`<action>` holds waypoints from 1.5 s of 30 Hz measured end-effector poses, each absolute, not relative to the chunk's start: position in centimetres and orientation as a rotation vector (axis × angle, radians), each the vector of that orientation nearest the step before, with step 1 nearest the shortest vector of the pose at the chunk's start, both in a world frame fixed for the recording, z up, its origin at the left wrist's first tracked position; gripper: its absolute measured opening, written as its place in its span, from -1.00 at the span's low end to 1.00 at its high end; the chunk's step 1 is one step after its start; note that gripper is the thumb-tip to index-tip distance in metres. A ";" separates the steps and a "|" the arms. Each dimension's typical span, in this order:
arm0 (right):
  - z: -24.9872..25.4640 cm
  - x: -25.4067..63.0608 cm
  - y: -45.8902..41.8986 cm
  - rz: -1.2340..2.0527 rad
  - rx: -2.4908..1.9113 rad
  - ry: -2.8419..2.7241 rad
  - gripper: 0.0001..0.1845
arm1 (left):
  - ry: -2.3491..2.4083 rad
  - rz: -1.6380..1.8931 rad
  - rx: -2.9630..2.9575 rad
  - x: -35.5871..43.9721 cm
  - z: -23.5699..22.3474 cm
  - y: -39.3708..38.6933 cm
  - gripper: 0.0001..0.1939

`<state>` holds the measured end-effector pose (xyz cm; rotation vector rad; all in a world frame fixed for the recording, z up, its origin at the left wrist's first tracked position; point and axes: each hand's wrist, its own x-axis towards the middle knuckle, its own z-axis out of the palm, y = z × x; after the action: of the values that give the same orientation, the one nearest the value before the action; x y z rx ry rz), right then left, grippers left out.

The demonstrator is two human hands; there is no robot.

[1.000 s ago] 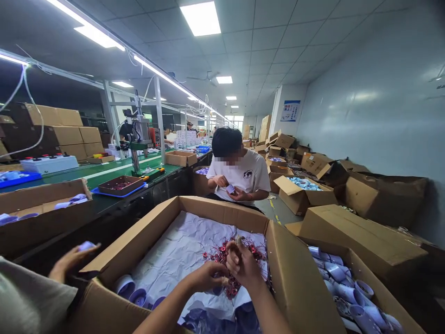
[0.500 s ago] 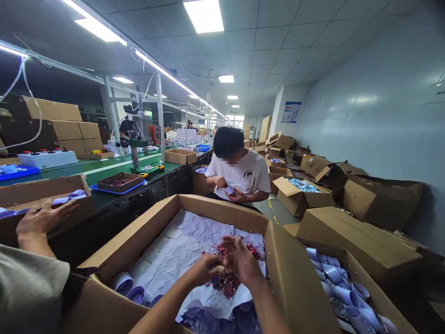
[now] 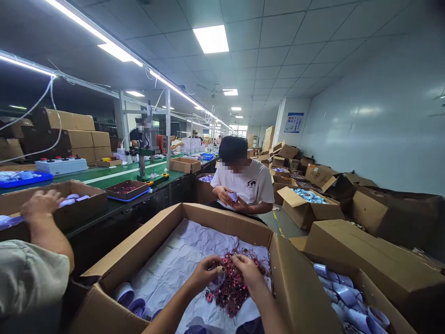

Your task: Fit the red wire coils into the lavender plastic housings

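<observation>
- brown cardboard box point(image 3: 295, 283) lined with crumpled white paper point(image 3: 163, 260)
- tangled heap of red round parts with thin wires point(image 3: 231, 290), toward the box's three o'clock
- right hand point(image 3: 248, 271), heap's one o'clock, fingertips nearly together; cannot tell whether they grip anything
- left hand point(image 3: 206, 271), heap's ten o'clock, curled around a pale lavender round plastic cup point(image 3: 219, 279)

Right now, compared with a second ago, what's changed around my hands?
Your right hand has come down to the red parts; whether it grips one is unclear. The co-worker's hand at far left has moved from beside your large box to the open carton there. Your left hand still holds a lavender cup, and the large box stayed put.
</observation>
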<state>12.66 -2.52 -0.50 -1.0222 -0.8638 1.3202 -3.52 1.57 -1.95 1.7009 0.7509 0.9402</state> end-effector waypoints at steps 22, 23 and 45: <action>0.8 10.0 -3.6 1.331 -1.011 -1.077 -0.55 | 0.645 0.924 1.635 -4.4 -2.3 1.1 -0.30; 0.7 10.1 -3.5 1.292 -1.053 -1.081 -0.55 | 0.652 0.906 1.612 -4.3 -2.3 1.1 -0.24; 0.2 9.6 -4.5 0.811 -1.223 -1.658 -0.85 | 0.709 0.722 1.484 -4.5 -1.5 0.4 -0.12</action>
<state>9.62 -4.50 0.21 -1.2231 -1.6584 0.8114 -4.50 0.42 -1.55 1.4838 0.7089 0.7224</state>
